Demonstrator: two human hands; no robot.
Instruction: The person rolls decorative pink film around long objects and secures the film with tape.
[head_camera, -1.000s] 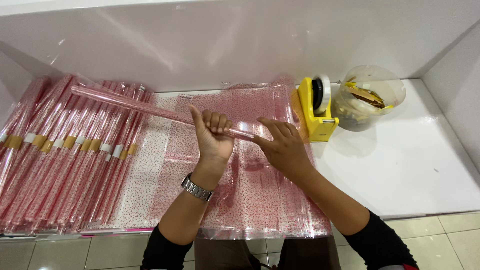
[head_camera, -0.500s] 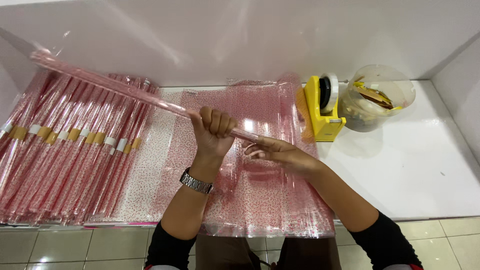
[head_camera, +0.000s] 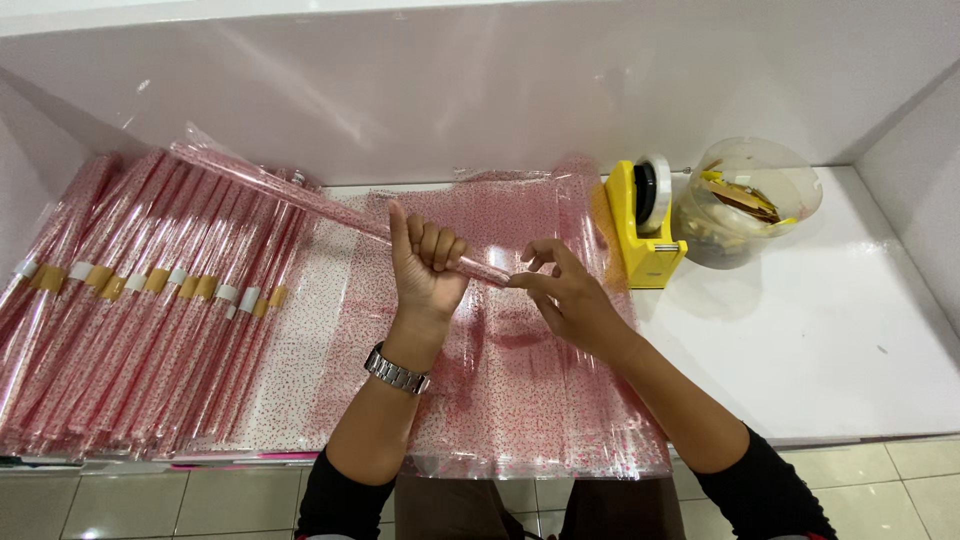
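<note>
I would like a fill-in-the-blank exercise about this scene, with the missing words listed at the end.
1. The left hand grips a rolled cellophane sheet whose pattern is red and ____.
2. The right hand pinches the roll's ____ end.
3. The tape dispenser beside the clear plastic tub is coloured ____.
4. The finished rolls lie piled to the ____ of the flat sheets.

Missing words: clear; near; yellow; left
</note>
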